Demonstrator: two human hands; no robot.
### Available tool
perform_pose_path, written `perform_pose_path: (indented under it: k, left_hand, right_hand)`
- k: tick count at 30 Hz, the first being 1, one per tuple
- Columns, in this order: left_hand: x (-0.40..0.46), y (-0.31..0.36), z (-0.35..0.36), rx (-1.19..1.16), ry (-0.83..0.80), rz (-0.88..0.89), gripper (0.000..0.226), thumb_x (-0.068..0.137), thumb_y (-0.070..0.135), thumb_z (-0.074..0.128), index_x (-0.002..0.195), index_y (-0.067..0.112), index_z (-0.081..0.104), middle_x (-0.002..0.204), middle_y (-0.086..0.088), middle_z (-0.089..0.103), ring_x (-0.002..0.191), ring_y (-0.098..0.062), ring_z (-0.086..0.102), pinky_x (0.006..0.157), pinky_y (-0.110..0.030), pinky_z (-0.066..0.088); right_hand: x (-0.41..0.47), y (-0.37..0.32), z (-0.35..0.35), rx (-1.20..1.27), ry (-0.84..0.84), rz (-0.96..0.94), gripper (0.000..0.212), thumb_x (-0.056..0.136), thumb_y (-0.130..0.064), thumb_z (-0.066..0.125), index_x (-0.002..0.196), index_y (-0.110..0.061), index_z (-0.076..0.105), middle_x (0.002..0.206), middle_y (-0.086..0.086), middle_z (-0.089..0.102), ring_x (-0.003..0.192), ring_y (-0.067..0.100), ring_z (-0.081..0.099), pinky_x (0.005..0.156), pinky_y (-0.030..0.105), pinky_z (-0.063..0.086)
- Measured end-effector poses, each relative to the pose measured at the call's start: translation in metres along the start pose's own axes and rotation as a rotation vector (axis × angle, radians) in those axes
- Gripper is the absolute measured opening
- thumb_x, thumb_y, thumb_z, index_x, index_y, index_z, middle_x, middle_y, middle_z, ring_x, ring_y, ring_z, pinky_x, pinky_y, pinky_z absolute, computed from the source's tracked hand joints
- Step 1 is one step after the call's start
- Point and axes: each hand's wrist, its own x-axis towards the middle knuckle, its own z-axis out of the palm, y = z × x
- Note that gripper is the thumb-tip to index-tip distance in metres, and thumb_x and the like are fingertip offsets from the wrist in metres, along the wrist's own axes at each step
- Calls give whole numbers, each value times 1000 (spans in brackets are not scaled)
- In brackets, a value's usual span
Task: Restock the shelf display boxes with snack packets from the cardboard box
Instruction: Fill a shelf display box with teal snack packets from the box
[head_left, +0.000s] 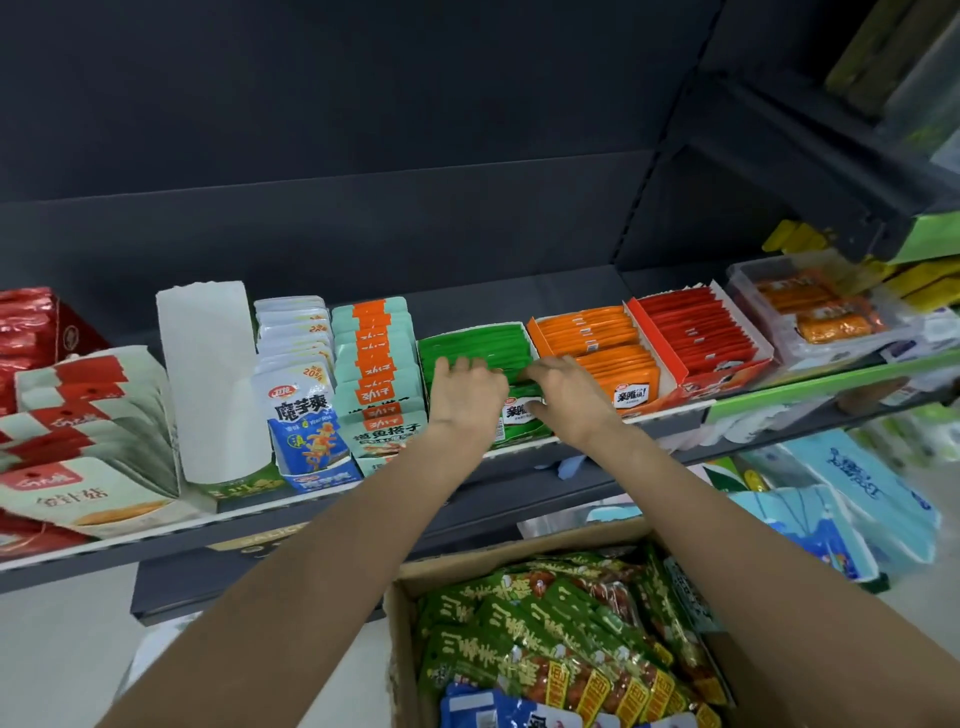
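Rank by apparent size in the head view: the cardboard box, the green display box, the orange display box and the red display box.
1. cardboard box, largest, though nearest the camera and cut off by the frame.
2-4. red display box, orange display box and green display box look alike; both hands cover part of the green one, so no ranking.

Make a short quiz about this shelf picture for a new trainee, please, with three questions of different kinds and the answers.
1. True or false: both hands are in the orange display box.
2. Multiple choice: directly right of the orange display box stands a box of which colour? A) blue B) red C) white
3. Short answer: where is the cardboard box relative to the shelf?

Key
1. False: the left hand and the right hand are both at the green display box, on its green packets.
2. B: the red display box.
3. Below it, in front of the person, open, full of green snack packets.
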Motion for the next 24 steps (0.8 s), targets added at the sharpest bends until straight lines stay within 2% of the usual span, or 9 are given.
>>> perform_pose_path:
  k: [3,6,11,13,15,17,19,21,24]
  left_hand:
    - [-23,12,14,-91,257,99,37,84,11,60,120,10,55,117,-10,58,111,-27,51,89,-37,38]
    - [-52,32,33,-206,515,249,30,58,17,81,85,14,69,82,-3,67,76,-23,62,65,-29,46]
    - [-88,68,65,-427,551,539,35,59,5,80,91,10,66,94,-8,63,75,-26,63,60,-31,52]
    - [-99,82,73,-402,504,621,35,63,7,79,96,12,66,100,-5,63,84,-22,63,64,-30,52]
    - [-110,97,80,-373,307,641,37,80,9,66,116,13,60,120,-5,56,107,-22,55,86,-33,48]
    - [-115,109,98,-352,79,565,50,91,13,49,140,16,39,146,-3,35,133,-20,33,109,-35,30]
    - [-120,116,115,-293,-92,469,65,93,20,48,150,19,17,159,0,7,145,-17,7,117,-37,10]
    - [-125,122,134,-196,-177,437,79,91,26,54,152,20,3,158,-1,-14,145,-17,-12,116,-42,-4]
    - [-134,131,144,-119,-244,373,87,88,27,59,151,20,-1,154,-3,-25,143,-19,-21,115,-45,-6]
  right_hand:
    - [-36,-6,-7,318,179,106,33,87,-6,61,120,-9,61,120,10,59,114,26,52,97,33,40]
    - [-87,-7,-5,460,256,228,23,89,-3,57,109,-8,66,107,10,64,97,24,59,87,33,47]
    - [-169,8,34,336,200,407,18,90,-7,53,104,-9,65,101,10,62,92,27,58,79,33,44]
    - [-192,17,53,244,104,460,20,91,-10,52,108,-6,62,112,13,56,104,30,52,87,35,42]
    - [-208,26,67,133,-26,495,33,92,-17,51,124,-7,54,130,16,45,120,32,42,100,39,38]
    - [-216,33,74,28,-138,503,46,93,-19,49,138,-13,39,142,17,31,128,34,35,108,39,31]
    - [-217,37,74,-1,-203,508,57,94,-12,46,146,-16,22,139,19,33,121,35,44,100,39,38]
    - [-215,43,73,-46,-289,501,64,93,-5,45,148,-12,12,129,20,47,110,33,56,85,39,47]
    - [-215,53,65,-157,-416,395,44,91,-2,50,133,-4,36,123,18,56,110,33,58,84,40,49]
